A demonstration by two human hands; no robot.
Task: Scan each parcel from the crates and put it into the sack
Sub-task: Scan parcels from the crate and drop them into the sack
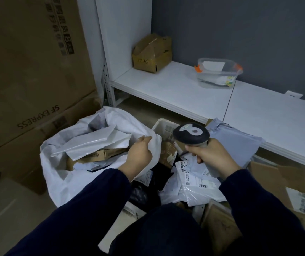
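Curled tight, my left grip (140, 151) pinches the rim of the white sack (61, 174) and holds its mouth open just left of the crate (163, 126). My right grip (210, 156) is wrapped round the handle of the scanner (191, 133), which hangs above the crate with its head tipped away from me. The likeliest next parcel (194, 182), a white mailer with its barcode label face up, lies in the crate just below the right grip, touching other mailers. Its long axis seems to run left to right across the crate. I judge the right grip is nearer and need only tilt the scanner down to read it. The left grip must let go of the rim and cross to the crate to lift it. The sack is heaped close to its rim, so room there is tight. Above the crate the way is open, with the shelf (175, 93) edge beyond it.
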